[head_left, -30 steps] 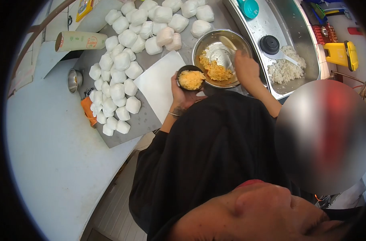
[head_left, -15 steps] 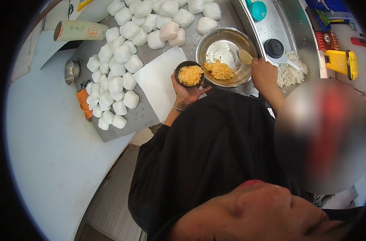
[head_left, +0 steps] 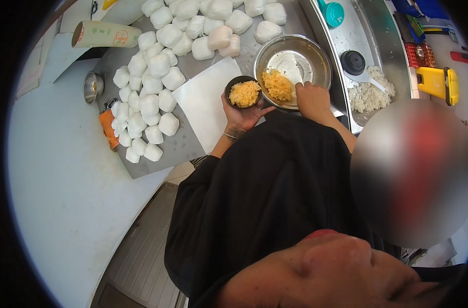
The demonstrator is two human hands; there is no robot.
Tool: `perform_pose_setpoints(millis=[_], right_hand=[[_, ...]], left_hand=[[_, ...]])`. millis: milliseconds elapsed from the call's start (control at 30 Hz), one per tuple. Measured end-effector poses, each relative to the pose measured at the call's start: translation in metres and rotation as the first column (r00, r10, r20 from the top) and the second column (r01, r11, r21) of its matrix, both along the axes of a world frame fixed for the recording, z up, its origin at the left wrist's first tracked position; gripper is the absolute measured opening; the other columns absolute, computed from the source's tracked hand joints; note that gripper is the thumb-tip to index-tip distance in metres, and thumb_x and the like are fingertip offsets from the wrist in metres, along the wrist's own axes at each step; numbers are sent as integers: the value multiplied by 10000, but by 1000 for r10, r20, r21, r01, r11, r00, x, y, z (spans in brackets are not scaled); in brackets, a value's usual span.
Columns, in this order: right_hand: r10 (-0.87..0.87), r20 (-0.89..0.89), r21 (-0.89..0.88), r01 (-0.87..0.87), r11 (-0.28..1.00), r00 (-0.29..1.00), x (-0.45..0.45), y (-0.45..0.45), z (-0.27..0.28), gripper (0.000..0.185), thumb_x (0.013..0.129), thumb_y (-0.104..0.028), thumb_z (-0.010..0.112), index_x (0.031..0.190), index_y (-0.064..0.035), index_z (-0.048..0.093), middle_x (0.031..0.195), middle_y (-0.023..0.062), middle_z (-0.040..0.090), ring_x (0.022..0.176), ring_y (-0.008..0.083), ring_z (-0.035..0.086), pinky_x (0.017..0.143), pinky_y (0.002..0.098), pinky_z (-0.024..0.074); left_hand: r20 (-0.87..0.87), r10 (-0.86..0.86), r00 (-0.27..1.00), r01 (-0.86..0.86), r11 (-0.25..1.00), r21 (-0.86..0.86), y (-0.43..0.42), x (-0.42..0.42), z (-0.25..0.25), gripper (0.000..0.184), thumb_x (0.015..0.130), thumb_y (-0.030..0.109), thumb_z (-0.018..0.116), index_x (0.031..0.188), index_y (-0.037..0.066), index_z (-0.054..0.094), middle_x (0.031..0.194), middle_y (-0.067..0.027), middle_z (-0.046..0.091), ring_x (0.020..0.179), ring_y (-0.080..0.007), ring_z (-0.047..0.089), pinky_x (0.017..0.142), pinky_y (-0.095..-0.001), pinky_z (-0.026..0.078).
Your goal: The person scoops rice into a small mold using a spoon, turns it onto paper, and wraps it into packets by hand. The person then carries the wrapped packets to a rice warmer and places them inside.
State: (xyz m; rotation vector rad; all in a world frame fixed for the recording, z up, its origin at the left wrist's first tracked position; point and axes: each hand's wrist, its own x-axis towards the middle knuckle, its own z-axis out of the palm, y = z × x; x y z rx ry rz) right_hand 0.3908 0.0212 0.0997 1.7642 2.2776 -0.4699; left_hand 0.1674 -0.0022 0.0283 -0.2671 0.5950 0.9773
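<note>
My left hand (head_left: 241, 117) holds a small black bowl (head_left: 233, 83) heaped with yellow rice (head_left: 245, 94). Just right of it stands a wide metal bowl (head_left: 320, 50), with a mound of yellow rice (head_left: 277, 85) on its left side. My right hand (head_left: 314, 100) is closed at the near rim of the metal bowl, around the handle of the pale spoon; the spoon's head is mostly hidden by the hand and the rice. A white sheet (head_left: 200, 97) lies under and left of my left hand.
Many white wrapped bundles (head_left: 158, 65) cover the metal table's left and back. A metal tray (head_left: 354, 38) on the right holds white rice (head_left: 370, 92), a black-lidded container (head_left: 352, 62) and a teal cup (head_left: 333, 14). A small metal bowl (head_left: 92, 87) sits far left.
My right hand has moved left from the metal bowl's right rim to its near rim, bringing the spoon to the yellow rice. The black bowl stays in my left hand.
</note>
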Motion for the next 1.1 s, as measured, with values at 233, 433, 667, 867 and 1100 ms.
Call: perform_pose_setpoints(millis=[233, 433, 667, 867, 1100], right_hand=[[-95, -151, 49, 103, 993, 984, 0, -30, -1, 170, 859, -154, 600, 991, -56, 645, 889, 131, 685, 748, 308, 703, 630, 416, 558], [-326, -485, 43, 394, 918, 811, 9, -36, -15, 251, 906, -235, 603, 1081, -91, 712, 894, 153, 708, 777, 341, 696, 694, 434, 546], [-526, -654, -157, 581, 798, 544, 25, -37, -39, 322, 915, -321, 630, 1095, -74, 732, 949, 202, 711, 829, 352, 696, 743, 412, 531], [-472, -712, -10, 664, 748, 520, 28, -32, 14, 271, 946, -237, 613, 1134, -61, 700, 1025, 197, 704, 894, 346, 690, 767, 403, 534], [-174, -472, 298, 342, 891, 864, 19, -53, -10, 581, 886, -108, 617, 1444, -169, 467, 880, 84, 529, 705, 311, 643, 597, 418, 524]], left_hand=[[-29, 57, 998, -54, 996, 71, 7, 1, 3, 850, 863, 767, 261, 1333, 108, 521, 1106, -129, 611, 828, -277, 599, 939, -714, 427], [-69, 52, 996, -46, 995, 91, 21, -1, 13, 837, 873, 763, 259, 1320, 107, 526, 1122, -121, 626, 848, -276, 626, 907, -674, 463], [-614, 343, 710, -197, 935, 294, 32, 6, 15, 660, 970, 642, 273, 1257, 115, 548, 1157, -80, 653, 957, -241, 654, 812, -426, 518], [-628, -83, 774, 268, 941, 205, 50, 41, 42, 673, 972, 671, 287, 1287, 127, 526, 1169, -71, 658, 969, -214, 650, 778, -381, 514], [-383, -300, 874, 375, 916, 139, 74, 82, 48, 789, 915, 749, 301, 1341, 117, 505, 1210, -128, 634, 1000, -271, 651, 789, -392, 548]])
